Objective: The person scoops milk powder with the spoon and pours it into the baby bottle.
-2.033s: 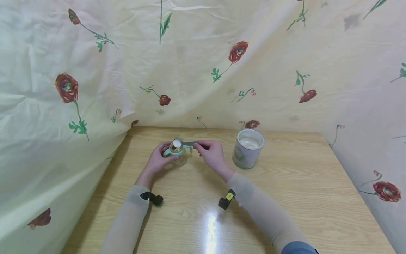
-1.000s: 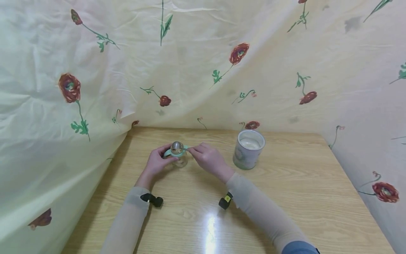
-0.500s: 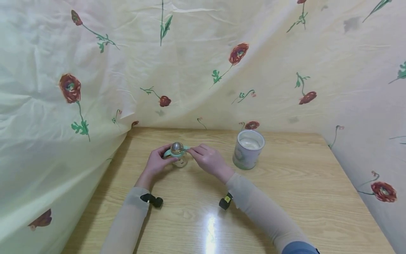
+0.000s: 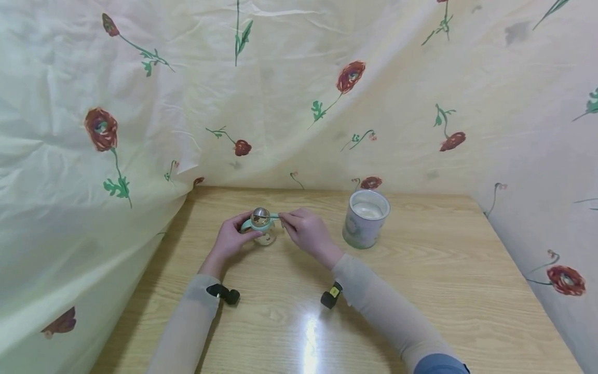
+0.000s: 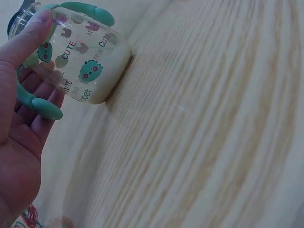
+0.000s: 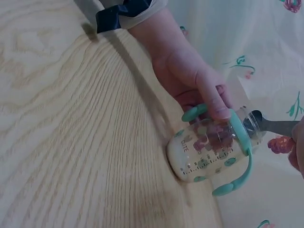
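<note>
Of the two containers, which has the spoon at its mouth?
The spoon is at the green-handled bottle, gripped by the left hand; the can stands apart to the right, untouched.

From my end I see a pale wood tabletop [image 4: 458, 259] with streaky grain, and a bright strip of glare [image 4: 310, 343] on its near part. Behind it hangs a cream cloth [image 4: 280, 98], wrinkled in places, which also runs along the left and right sides. Red flowers [image 4: 100, 129] with green stems and leaves are scattered over it, some with the bloom below the leaves, and I make out faint grey blots [image 4: 517, 32] among them. At the lower left I spot a brownish-red print [image 4: 60, 321].
</note>
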`<state>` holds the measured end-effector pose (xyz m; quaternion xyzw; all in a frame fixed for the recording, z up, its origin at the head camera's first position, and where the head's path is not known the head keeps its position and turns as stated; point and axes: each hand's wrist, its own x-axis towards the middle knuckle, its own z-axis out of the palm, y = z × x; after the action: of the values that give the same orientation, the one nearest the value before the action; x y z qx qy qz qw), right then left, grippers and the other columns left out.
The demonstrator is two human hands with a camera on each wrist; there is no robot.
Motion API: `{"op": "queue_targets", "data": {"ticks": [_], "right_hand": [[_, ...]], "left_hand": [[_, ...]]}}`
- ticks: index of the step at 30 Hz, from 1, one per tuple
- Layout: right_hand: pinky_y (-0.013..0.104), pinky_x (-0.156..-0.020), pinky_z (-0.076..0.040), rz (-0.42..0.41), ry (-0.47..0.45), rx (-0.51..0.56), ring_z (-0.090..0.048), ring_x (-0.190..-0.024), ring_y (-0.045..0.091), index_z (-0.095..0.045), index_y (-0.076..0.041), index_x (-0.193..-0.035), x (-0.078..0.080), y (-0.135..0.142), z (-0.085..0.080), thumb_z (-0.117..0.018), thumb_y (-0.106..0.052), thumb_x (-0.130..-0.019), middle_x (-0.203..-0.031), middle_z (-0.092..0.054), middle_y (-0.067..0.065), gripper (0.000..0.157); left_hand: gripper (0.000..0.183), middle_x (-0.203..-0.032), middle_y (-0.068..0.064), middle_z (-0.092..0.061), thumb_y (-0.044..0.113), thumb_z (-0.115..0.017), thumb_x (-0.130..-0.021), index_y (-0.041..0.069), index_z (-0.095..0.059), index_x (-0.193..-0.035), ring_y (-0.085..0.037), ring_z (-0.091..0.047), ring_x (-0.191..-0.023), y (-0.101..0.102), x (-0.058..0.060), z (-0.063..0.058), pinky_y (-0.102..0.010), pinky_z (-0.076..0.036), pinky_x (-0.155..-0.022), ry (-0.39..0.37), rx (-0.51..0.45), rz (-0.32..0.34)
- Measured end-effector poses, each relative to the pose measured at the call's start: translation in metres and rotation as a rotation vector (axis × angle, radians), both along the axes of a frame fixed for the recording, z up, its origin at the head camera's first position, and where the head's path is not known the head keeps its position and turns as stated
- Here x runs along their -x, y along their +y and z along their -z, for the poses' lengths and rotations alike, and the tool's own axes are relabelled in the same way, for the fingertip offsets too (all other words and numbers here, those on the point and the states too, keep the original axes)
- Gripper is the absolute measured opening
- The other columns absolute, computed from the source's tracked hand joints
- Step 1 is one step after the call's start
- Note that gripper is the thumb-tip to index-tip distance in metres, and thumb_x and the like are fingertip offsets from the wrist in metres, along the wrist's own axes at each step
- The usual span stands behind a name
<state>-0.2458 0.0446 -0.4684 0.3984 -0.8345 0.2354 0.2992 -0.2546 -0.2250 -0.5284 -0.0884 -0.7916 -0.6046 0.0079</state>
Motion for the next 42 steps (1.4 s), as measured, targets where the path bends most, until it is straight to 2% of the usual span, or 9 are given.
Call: {"op": "queue_targets", "data": {"ticks": [2,9,15,27,31,38,42], "right_hand": [[0.025,-0.068,-0.062,-0.009,0.024,0.003,-0.073,-0.081,0.018,-0.082,-0.002,-0.113,-0.0006,0.0001,-0.001,-0.083,-0.003,-0.093,-0.096,-0.081,0.007,0.02],[0.025,-0.071,-0.063,-0.038,0.262,-0.087,-0.074,-0.079,0.018,-0.082,-0.005,-0.112,0.0002,0.0007,0.0003,-0.085,-0.001,-0.089,-0.097,-0.081,0.006,0.024],[0.024,-0.071,-0.063,-0.039,0.297,-0.096,-0.074,-0.08,0.018,-0.081,-0.005,-0.113,0.0002,-0.0003,0.0011,-0.083,0.002,-0.088,-0.098,-0.08,0.006,0.026],[0.023,-0.07,-0.063,-0.014,0.287,-0.101,-0.074,-0.081,0.017,-0.081,-0.006,-0.112,-0.0039,-0.0033,0.0005,-0.084,0.003,-0.086,-0.099,-0.081,0.006,0.028],[0.025,-0.071,-0.064,-0.001,0.227,-0.083,-0.075,-0.083,0.018,-0.082,-0.005,-0.112,-0.0032,-0.0027,0.0024,-0.084,0.0,-0.089,-0.099,-0.081,0.006,0.024],[0.03,-0.078,-0.065,-0.002,0.001,0.028,-0.078,-0.09,0.023,-0.081,-0.003,-0.116,-0.0031,-0.0002,0.0025,-0.081,-0.003,-0.095,-0.102,-0.081,0.009,0.021],[0.028,-0.073,-0.064,0.007,-0.112,0.087,-0.076,-0.087,0.021,-0.081,-0.002,-0.118,-0.0032,0.0002,0.0025,-0.078,-0.004,-0.098,-0.103,-0.081,0.01,0.02]], "left_hand": [[0.07,-0.146,-0.014,-0.065,0.019,-0.094,-0.086,0.007,-0.064,-0.147,-0.034,-0.057,-0.138,-0.0001,0.0,0.0,-0.052,-0.042,-0.12,0.001,0.0,0.003],[0.071,-0.148,-0.013,-0.064,0.019,-0.094,-0.085,0.007,-0.063,-0.148,-0.033,-0.056,-0.14,-0.0002,-0.0007,-0.0011,-0.051,-0.04,-0.122,-0.014,-0.004,0.009],[0.069,-0.146,-0.01,-0.066,0.021,-0.093,-0.086,0.009,-0.064,-0.147,-0.031,-0.057,-0.139,0.0002,-0.0001,-0.0011,-0.05,-0.043,-0.12,-0.004,-0.003,0.013],[0.069,-0.147,-0.015,-0.064,0.017,-0.093,-0.086,0.006,-0.064,-0.147,-0.034,-0.056,-0.139,-0.0002,-0.002,-0.0022,-0.053,-0.041,-0.121,0.001,-0.021,0.026],[0.068,-0.148,-0.018,-0.063,0.013,-0.092,-0.086,0.004,-0.063,-0.147,-0.036,-0.055,-0.139,0.0004,-0.0027,-0.0032,-0.054,-0.04,-0.122,0.002,-0.037,0.029],[0.068,-0.151,-0.02,-0.06,0.007,-0.089,-0.089,0.002,-0.059,-0.15,-0.038,-0.053,-0.141,0.0021,-0.0017,-0.003,-0.053,-0.039,-0.122,-0.013,-0.034,0.021],[0.067,-0.151,-0.021,-0.06,0.004,-0.087,-0.09,-0.001,-0.058,-0.15,-0.039,-0.052,-0.141,0.0049,-0.003,-0.0071,-0.049,-0.041,-0.12,-0.026,0.004,0.011]]}}
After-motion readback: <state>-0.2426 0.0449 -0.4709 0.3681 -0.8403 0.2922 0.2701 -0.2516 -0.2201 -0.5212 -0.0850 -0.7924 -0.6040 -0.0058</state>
